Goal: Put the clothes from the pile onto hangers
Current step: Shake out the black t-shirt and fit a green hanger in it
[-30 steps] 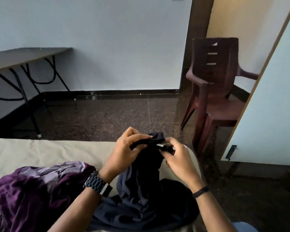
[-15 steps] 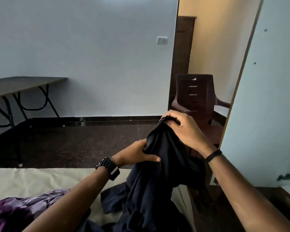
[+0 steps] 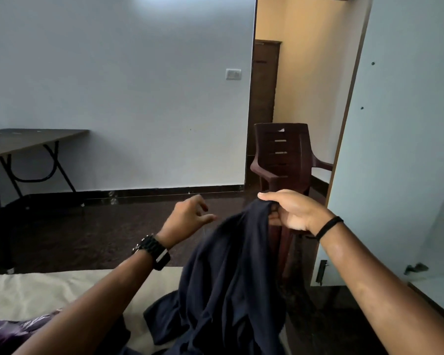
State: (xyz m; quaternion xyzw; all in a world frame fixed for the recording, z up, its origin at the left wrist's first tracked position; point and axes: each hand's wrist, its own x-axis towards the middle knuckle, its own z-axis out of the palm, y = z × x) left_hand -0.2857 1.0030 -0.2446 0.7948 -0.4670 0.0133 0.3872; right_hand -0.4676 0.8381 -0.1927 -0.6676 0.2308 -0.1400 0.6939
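Observation:
A dark navy garment (image 3: 228,278) hangs from my right hand (image 3: 290,211), which grips its bunched top edge at chest height; the lower part trails onto the bed. My left hand (image 3: 187,219) hovers just left of the garment with loosely curled fingers, holding nothing and not touching the cloth. A purple garment (image 3: 13,329) lies on the bed at the lower left, partly behind my left forearm. No hanger is in view.
The cream-sheeted bed (image 3: 49,290) fills the foreground. A dark red plastic chair (image 3: 282,160) stands by the doorway behind the garment. A white cupboard door (image 3: 395,149) stands open at the right. A folding table (image 3: 23,139) sits at the left wall.
My right hand has lifted the navy garment higher off the bed. My left hand has let go of the cloth and moved away to the left. The view has tilted upward.

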